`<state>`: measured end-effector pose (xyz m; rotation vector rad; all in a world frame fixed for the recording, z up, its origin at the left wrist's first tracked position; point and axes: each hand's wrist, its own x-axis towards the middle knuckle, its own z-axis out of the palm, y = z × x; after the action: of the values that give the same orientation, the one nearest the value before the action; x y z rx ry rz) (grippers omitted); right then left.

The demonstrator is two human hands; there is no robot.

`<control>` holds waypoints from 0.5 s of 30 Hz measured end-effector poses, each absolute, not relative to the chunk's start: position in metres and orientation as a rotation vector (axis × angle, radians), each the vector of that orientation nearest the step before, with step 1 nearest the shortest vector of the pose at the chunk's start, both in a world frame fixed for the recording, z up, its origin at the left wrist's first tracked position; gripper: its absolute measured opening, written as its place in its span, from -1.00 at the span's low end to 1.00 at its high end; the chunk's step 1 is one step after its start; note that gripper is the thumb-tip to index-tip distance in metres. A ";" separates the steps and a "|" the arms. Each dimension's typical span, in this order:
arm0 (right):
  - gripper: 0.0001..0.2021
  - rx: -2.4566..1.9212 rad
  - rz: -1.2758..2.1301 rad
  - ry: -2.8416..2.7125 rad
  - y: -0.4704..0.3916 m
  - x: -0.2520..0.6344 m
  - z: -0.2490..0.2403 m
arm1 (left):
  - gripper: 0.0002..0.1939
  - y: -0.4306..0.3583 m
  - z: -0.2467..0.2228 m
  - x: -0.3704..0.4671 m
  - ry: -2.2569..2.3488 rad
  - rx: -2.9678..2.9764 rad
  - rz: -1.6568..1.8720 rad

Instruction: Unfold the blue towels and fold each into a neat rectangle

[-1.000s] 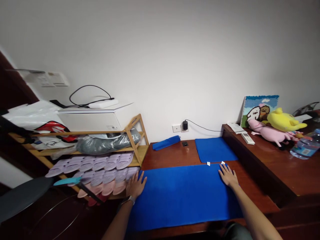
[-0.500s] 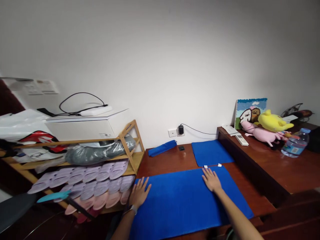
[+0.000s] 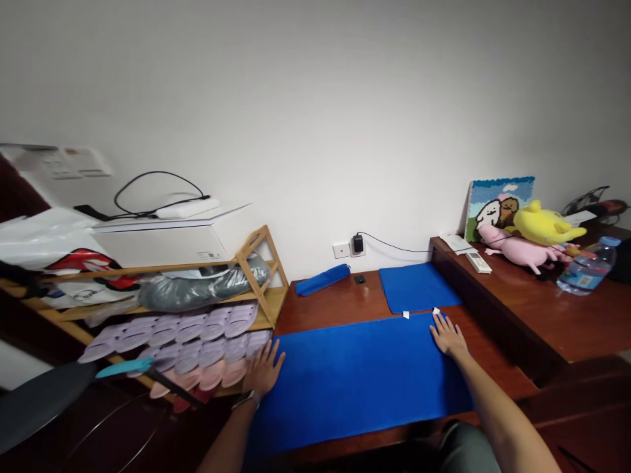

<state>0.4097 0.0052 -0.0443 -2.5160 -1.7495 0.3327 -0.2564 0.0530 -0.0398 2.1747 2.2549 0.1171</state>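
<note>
A large blue cloth point(image 3: 355, 374) lies spread flat across the brown wooden table point(image 3: 340, 315). My left hand point(image 3: 263, 369), fingers spread, rests at the cloth's left edge; a band is on that wrist. My right hand point(image 3: 448, 335) lies open with the palm down by the far right corner, close to a small white tag point(image 3: 436, 311). Another white tag point(image 3: 405, 315) shows along the far edge. Behind it is a folded blue cloth point(image 3: 417, 288), and a narrow folded blue cloth point(image 3: 323, 280) sits near the wall.
At left stands a wooden rack point(image 3: 269, 276) with purple slippers point(image 3: 217, 322) and a white box point(image 3: 167, 246) on top. A higher wooden surface point(image 3: 537, 309) at right bears a remote point(image 3: 478, 263), plush toys point(image 3: 547, 226) and a water bottle point(image 3: 589, 266). A black plug point(image 3: 357, 244) is in the wall socket.
My right hand has slid right along the cloth to its far right corner. My left hand has shifted slightly left to the edge. The view has tilted a little.
</note>
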 end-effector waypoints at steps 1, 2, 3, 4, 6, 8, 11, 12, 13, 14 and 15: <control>-0.27 -2.524 0.350 -1.756 0.004 0.405 -0.039 | -0.28 0.052 -0.035 -0.254 2.246 2.194 0.117; -0.28 -2.517 0.338 -1.769 0.002 0.398 -0.033 | -0.29 0.051 -0.031 -0.250 2.230 2.231 0.137; -0.28 -2.489 0.299 -1.790 0.000 0.387 -0.029 | -0.31 0.049 -0.028 -0.244 2.206 2.284 0.176; -0.28 -2.437 0.246 -1.823 -0.003 0.373 -0.025 | -0.32 0.048 -0.025 -0.234 2.169 2.346 0.229; -0.30 -2.279 0.176 -1.919 -0.007 0.334 -0.019 | -0.33 0.047 -0.023 -0.204 2.046 2.470 0.341; -0.31 -2.097 0.208 -2.035 -0.007 0.286 -0.015 | -0.35 0.046 -0.024 -0.162 1.862 2.570 0.412; -0.33 -1.890 0.294 -2.157 0.002 0.215 -0.009 | -0.36 0.047 -0.029 -0.090 1.591 2.656 0.442; -0.33 -1.851 0.314 -2.176 0.007 0.196 -0.007 | -0.36 0.049 -0.032 -0.069 1.538 2.665 0.445; -0.34 -1.833 0.332 -2.185 0.012 0.182 -0.006 | -0.36 0.051 -0.034 -0.053 1.512 2.661 0.437; -0.34 -1.831 0.349 -2.189 0.016 0.173 -0.006 | -0.36 0.054 -0.036 -0.041 1.512 2.643 0.417; -0.34 -1.844 0.369 -2.192 0.020 0.169 -0.007 | -0.35 0.057 -0.038 -0.037 1.534 2.614 0.388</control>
<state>0.1691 0.0200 -0.0065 -1.8441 -2.1918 0.3689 -0.0366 0.0574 -0.0382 2.6136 1.5342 0.3883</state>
